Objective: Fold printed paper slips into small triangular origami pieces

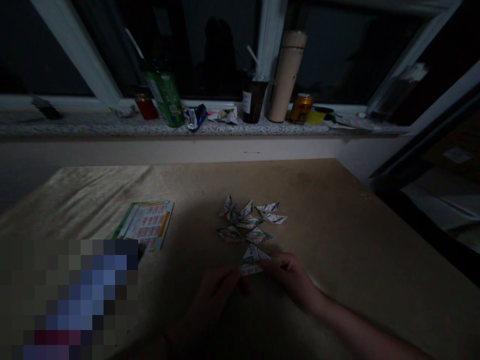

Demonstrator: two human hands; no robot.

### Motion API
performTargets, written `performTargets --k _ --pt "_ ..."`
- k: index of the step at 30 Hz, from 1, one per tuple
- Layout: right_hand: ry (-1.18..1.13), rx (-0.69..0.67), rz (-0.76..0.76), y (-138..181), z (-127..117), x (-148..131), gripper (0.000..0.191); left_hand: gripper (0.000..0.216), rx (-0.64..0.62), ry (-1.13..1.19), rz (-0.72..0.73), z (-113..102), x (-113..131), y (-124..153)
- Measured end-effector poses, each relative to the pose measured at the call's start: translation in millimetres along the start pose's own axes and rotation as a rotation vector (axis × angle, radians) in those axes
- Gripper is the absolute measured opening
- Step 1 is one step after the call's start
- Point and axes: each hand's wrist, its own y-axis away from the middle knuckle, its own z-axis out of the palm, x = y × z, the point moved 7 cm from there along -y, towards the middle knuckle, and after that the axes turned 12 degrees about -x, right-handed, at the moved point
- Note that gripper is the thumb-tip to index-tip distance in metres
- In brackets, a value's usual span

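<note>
Both hands meet low in the middle of the brown table [337, 225], pinching one small folded piece of printed paper [253, 260]. My left hand [215, 290] grips its left end with closed fingers. My right hand [290, 277] holds the right end between thumb and fingers. Just beyond the hands lies a loose cluster of several similar folded paper pieces [249, 220], pointed and triangular. The light is very dim.
A flat stack of printed sheets [148, 225] lies to the left. A blurred-out patch covers the lower left corner. The stone window sill [93, 125] behind holds a green carton [165, 97], a red jar [145, 106], a dark cup [254, 99], a tall beige tumbler [287, 75] and a can [301, 108].
</note>
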Motion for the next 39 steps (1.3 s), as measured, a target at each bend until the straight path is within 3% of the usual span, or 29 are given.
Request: performTargets --k 2,6,8,17,27,34,39 --pt "0.049 -0.028 -0.004 0.6 4.2 -3.1 0.046 0.035 0.057 -0.019 0.009 -2.5 -2.9 0.7" --pt "0.138 -0.037 -0.052 2.0 9.1 -7.8 0.044 0.04 -0.126 -0.022 0.001 10.2 -1.1 -4.1" --pt "0.167 -0.021 -0.06 2.7 8.9 -7.9 0.044 0.045 -0.159 -0.013 0.023 11.8 3.9 -4.8" --pt "0.202 0.077 -0.082 3.9 1.4 -9.2 0.051 0.044 -0.087 0.062 0.006 3.9 1.3 -5.6" --pt "0.248 0.058 -0.103 4.7 9.0 -10.1 0.048 0.031 -0.09 0.134 -0.054 3.5 0.2 -9.8" --pt "0.373 0.371 -0.334 19.1 -7.9 -32.3 0.018 0.036 -0.076 0.206 -0.09 1.3 -9.7 -11.7" --pt "0.416 0.447 -0.398 27.7 -10.3 -31.0 0.012 0.034 -0.085 0.226 -0.071 2.3 -8.1 -12.1"
